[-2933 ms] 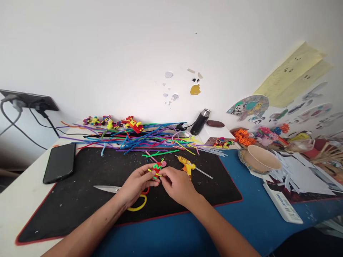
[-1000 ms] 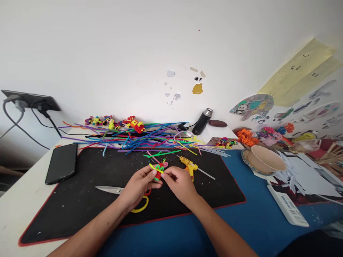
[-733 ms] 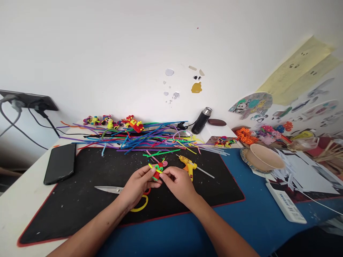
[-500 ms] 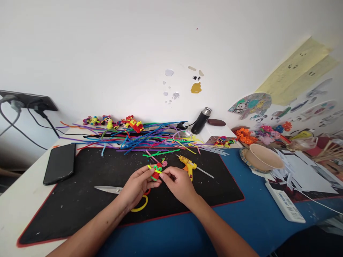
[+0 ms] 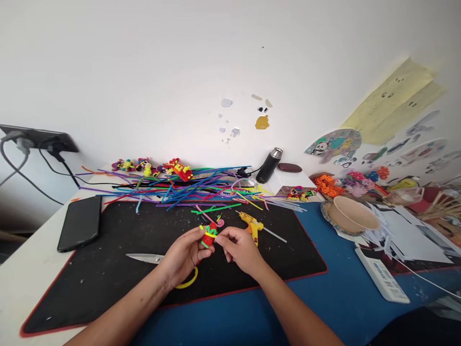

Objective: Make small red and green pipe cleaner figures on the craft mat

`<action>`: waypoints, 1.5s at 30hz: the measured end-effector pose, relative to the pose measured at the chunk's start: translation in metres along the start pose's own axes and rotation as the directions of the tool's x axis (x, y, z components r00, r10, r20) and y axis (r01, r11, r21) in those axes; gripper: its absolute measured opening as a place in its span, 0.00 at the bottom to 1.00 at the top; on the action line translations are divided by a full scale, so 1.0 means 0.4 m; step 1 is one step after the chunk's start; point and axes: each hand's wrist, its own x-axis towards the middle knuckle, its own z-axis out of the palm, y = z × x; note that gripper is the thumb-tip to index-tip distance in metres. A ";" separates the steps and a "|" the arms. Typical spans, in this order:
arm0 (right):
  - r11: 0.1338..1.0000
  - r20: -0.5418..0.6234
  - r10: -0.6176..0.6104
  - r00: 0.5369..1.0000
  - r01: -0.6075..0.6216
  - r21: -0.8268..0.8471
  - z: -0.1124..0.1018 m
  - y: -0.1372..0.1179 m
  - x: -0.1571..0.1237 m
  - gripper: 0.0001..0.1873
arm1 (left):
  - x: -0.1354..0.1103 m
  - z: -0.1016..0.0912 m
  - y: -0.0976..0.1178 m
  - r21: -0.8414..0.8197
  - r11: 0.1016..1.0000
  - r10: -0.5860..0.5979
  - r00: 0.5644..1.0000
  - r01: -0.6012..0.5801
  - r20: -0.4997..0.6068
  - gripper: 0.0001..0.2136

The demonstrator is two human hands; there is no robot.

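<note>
My left hand (image 5: 183, 254) pinches a small red pipe-cleaner figure (image 5: 208, 236) with green and yellow strands wound on it, above the black mat (image 5: 108, 269). My right hand (image 5: 239, 248) meets it from the right, fingertips closed on the yellow strand at the figure's side. Under my left hand lie scissors (image 5: 142, 258) with a yellow handle loop (image 5: 189, 282). A yellow glue gun (image 5: 252, 225) rests just beyond my right hand. A pink coil (image 5: 219, 223) lies behind the figure.
A heap of coloured pipe cleaners (image 5: 187, 187) runs along the mat's far edge, with finished figures (image 5: 151, 166) behind. A black phone (image 5: 79, 223) lies left. A black flask (image 5: 269, 166), paper bowl (image 5: 351, 215), white calculator (image 5: 382, 279) and paper scraps crowd the right.
The yellow strand that stuck out across the figure now lies closer against it. Both hands stayed in place on the figure, shifting only slightly.
</note>
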 end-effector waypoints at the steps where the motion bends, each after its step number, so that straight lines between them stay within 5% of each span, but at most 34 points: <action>1: 1.000 -0.001 0.005 1.000 -0.005 0.005 0.000 -0.003 0.000 0.19 | 0.000 0.000 -0.001 -0.010 1.000 -0.007 1.000 0.007 0.003 0.04; 25: 0.990 0.060 0.023 0.998 -0.031 0.140 0.002 0.009 -0.002 0.25 | -0.019 -0.005 0.021 0.021 0.995 -0.102 0.976 0.100 0.193 0.19; 45: 0.979 0.061 -0.006 0.998 -0.006 0.203 -0.001 0.015 -0.022 0.26 | -0.008 -0.012 0.001 0.048 0.987 -0.158 0.963 0.151 0.220 0.11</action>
